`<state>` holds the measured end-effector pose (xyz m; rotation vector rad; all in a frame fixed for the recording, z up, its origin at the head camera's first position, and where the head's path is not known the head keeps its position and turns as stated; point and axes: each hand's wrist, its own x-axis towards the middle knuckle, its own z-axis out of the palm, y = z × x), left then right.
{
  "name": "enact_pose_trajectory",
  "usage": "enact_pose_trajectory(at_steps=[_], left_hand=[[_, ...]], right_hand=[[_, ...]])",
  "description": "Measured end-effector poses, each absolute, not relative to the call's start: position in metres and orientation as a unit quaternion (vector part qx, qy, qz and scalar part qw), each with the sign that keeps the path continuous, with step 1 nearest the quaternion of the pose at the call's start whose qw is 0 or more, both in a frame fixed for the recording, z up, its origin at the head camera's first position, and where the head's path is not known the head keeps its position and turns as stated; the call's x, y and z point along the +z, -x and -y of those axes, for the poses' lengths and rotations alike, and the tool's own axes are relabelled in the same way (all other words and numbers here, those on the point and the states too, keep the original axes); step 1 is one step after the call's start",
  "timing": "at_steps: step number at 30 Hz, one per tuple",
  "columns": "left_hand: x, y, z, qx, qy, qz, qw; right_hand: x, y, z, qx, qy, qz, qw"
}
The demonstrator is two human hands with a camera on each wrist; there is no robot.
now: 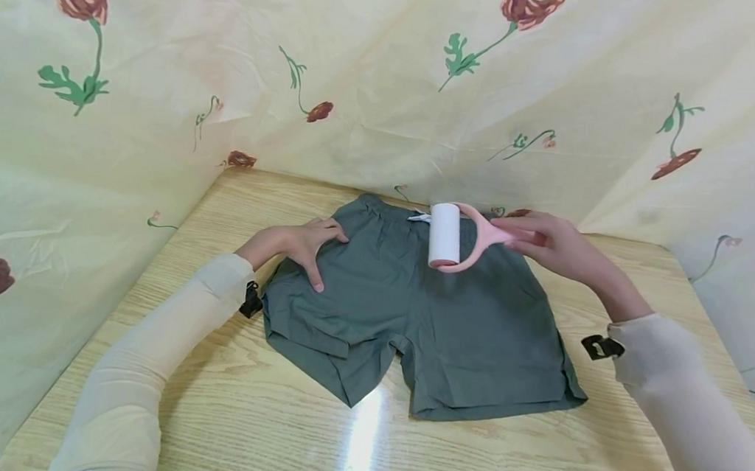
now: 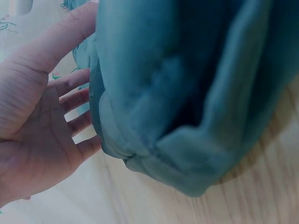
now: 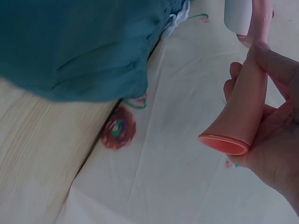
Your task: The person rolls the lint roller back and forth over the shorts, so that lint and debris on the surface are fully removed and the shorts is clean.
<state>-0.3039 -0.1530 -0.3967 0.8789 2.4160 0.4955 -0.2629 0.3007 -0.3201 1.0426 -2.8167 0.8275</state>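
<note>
A pair of dark green shorts lies spread on the table, waistband at the far side; the left leg's hem is folded and creased. My left hand rests on the shorts' left side, thumb and fingers spread apart. In the left wrist view that hand has its fingers extended beside the green cloth. My right hand grips the pink handle of a lint roller, whose white roll is over the shorts near the waistband. The right wrist view shows the flared handle end in the fingers.
The light wooden table meets a floral cloth hung behind and at both sides. A white drawstring pokes out at the waistband. Black wrist-worn cameras sit at both sleeve cuffs.
</note>
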Motion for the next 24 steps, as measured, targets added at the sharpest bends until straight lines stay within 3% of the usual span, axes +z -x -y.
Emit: enact_pose_trajectory(at_steps=[5,13,24], left_hand=[[-0.395,0.303,0.153,0.183,-0.325,-0.891,0.259],[-0.394,0.302,0.151,0.182,-0.323,-0.892,0.259],[-0.398,0.305,0.152,0.174,-0.324,-0.896,0.25]], right_hand=[[-0.323,0.273,-0.276,0.272,-0.338,0.901,0.005],[-0.334,0.289,-0.244,0.317,-0.349,0.88,-0.057],[-0.352,0.303,-0.21,0.275,-0.371,0.884,-0.071]])
